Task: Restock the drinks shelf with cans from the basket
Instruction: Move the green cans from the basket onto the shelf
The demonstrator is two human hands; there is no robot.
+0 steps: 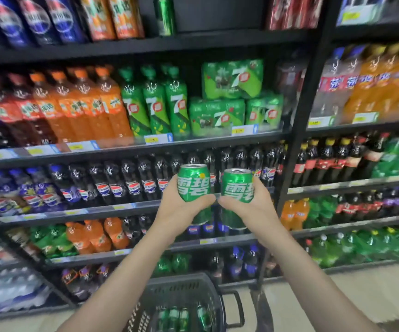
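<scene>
- Fingers curled on both sides: the left hand (181, 207) grips one green can (193, 182), the right hand (248, 207) grips a second green can (237, 185), thumbs lying across the lower front of each, the other fingers hidden behind.
- Drinks shelving (145, 45) fills the whole view, tier on tier of black boards (cola, orange and lime bottles packed tight, too many to count).
- Both forearms rise from the bottom edge and angle inward, so the two hands meet near the middle, thumb tips almost touching.
- Dark basket (181, 287) sits low between the forearms, on the floor by the shelf foot; about four more green cans (173, 318) show inside, blurred.
- Three green shrink-wrapped multipacks (232, 80) are stacked on the second board, two below and one on top.
- Two held cans stand upright, side by side and just apart, tops clear above the fingers, in front of the cola row.
- One lone green can (164, 15) stands on the top board, beside a dark gap.
</scene>
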